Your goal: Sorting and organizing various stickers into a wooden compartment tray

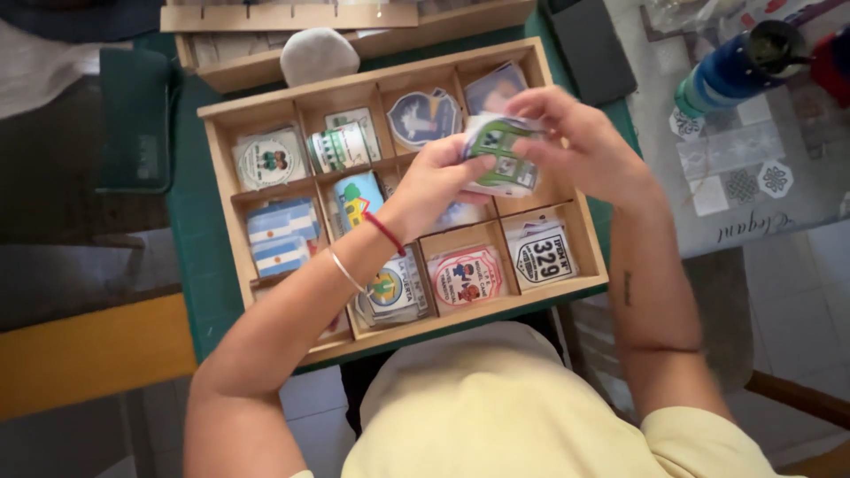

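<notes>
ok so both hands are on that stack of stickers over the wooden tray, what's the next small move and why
Probably thumb the top green and white sticker off the stack and lower it toward a compartment. Both the left hand and right hand pinch the stack above the wooden tray, whose compartments each hold their own kind of sticker. Which compartment matches I cannot tell.

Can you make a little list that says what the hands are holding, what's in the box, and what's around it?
left hand: grips the stack of stickers from the left
right hand: pinches the same stack from above
stack position: held above the wooden tray
wooden tray: divided into compartments, each with a pile of stickers
flag stickers: left compartment, blue and white
under tray: green mat
grey stone: behind the tray
</notes>
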